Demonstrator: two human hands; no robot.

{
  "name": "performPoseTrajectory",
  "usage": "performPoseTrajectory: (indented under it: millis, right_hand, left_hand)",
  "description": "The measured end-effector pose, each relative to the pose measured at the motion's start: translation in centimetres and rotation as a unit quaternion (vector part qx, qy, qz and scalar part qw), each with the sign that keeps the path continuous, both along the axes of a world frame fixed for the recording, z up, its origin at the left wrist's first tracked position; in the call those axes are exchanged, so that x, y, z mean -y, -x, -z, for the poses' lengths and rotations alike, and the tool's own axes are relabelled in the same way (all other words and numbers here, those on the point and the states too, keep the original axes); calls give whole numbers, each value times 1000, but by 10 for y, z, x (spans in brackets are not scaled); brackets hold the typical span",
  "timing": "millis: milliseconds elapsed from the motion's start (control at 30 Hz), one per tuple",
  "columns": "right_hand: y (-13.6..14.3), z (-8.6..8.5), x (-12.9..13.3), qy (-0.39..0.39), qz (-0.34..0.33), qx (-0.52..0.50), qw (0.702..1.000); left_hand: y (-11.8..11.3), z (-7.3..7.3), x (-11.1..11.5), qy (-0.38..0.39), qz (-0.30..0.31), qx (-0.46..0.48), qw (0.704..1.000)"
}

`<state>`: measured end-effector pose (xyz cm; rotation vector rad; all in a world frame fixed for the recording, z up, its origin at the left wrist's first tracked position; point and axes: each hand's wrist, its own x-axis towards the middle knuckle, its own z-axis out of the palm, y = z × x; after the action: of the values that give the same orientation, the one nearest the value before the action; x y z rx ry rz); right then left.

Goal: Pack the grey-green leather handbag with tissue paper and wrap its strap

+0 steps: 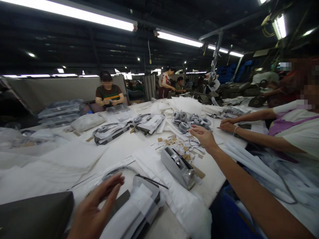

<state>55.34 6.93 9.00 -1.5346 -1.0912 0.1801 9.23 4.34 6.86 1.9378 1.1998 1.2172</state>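
Observation:
My left hand [98,202] is at the lower left with its fingers stretched out and nothing visible in them. It hovers beside a dark bag [149,189] partly wrapped in white sheet, with a grey wrapped handle. My right hand [203,135] reaches forward across the table, fingers extended and slightly bent, and I see nothing held in it. Just beyond its fingertips lie several rolled grey straps [184,127]. Below them, small tags and brown card pieces [174,142] are scattered. A grey tape dispenser [177,167] stands between my two hands.
White sheets [57,162] cover the table's left side. More wrapped bags [149,123] lie farther back. An olive bag [35,212] fills the lower left corner. A co-worker's hands [228,126] rest on the table at right, and another person [109,93] sits across.

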Motion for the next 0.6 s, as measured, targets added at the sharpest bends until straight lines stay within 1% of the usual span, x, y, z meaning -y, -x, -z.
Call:
performPoseTrajectory:
  millis: [67, 133, 200, 267, 300, 367, 500, 567, 600]
  right_hand:
    - [34, -20, 15, -27, -73, -13, 997]
    - [71, -33, 32, -30, -146, -26, 989]
    - [107, -39, 47, -16, -209, -30, 977]
    - [139, -37, 61, 0, -259, -32, 965]
    - [153, -34, 67, 3, -280, -39, 959]
    - [176, -26, 76, 7, -310, -66, 948]
    - [208, -9, 89, 12, -338, -147, 930]
    - [222, -3, 91, 12, -375, -186, 908]
    - [230, 0, 90, 15, -401, -205, 893]
  left_hand:
    - [-39, -24, 4, 12, 97, 6, 995]
    - [-71, -39, 2, 5, 164, 14, 986]
    - [-93, -48, -3, 15, 213, 32, 976]
    - [-103, -51, -6, 51, 257, 51, 964]
    - [-103, -52, -6, 72, 274, 54, 957]
    - [-97, -53, -3, 104, 288, 53, 950]
    - [-70, -56, 10, 144, 269, 68, 950]
    - [-57, -58, 17, 174, 268, 88, 944]
    - [-51, -59, 20, 190, 269, 101, 939]
